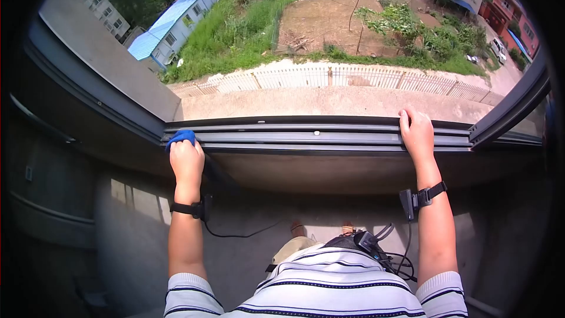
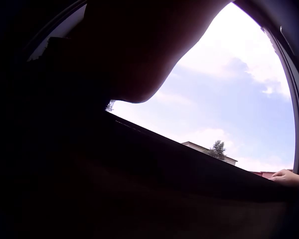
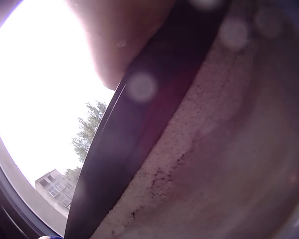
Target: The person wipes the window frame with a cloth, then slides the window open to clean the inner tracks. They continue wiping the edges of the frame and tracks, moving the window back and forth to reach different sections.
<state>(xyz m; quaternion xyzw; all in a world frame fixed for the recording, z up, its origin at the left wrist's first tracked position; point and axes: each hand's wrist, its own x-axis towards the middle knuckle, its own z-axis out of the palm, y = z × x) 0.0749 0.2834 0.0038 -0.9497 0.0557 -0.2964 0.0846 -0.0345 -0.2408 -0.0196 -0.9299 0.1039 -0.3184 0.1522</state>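
Observation:
At the left end of the window's bottom track [image 1: 306, 137], my left hand [image 1: 186, 162] grips a bunched blue cloth [image 1: 181, 136], which lies against the rails near the corner. My right hand [image 1: 418, 132] holds the track's outer edge toward the right end, its fingers bent over it and the fingertips hidden. A small pale lump [image 1: 316, 133] sits on the rails between the hands. The left wrist view is mostly dark, with the right hand [image 2: 288, 178] on the sill at its far right. The right wrist view shows the dark frame edge [image 3: 124, 129] close up.
Side frames [image 1: 512, 103] rise at both ends of the opening. Beyond lie a concrete ledge [image 1: 271, 99], a white fence [image 1: 365, 78] and a garden plot. A wall [image 1: 306, 171] drops below the track. Cables [image 1: 406, 262] hang near the waist and right wrist.

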